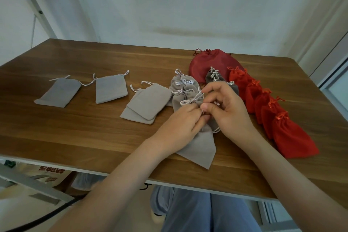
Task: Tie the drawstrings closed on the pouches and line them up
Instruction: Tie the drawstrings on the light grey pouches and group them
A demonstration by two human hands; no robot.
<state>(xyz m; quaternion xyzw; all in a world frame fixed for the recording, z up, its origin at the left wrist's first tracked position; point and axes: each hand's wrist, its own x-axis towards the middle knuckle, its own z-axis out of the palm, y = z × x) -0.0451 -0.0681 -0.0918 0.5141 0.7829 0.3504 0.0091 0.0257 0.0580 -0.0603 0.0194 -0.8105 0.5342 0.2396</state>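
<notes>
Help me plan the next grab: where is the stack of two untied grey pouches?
In the head view, the stacked grey pouches lie left of the left hand, beside the tied grey pouches.

Both of your forearms reached forward and converged at the hands. Your left hand (180, 124) lay knuckles up, fingers curled, pinching the drawstring (202, 112). Your right hand (226, 111) faced it, thumb and forefinger pinching the same drawstring, remaining fingers arched above.

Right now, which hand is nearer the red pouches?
Right. The right hand is close beside the red pouches; the left hand is farther off, over the grey pouch.
</notes>
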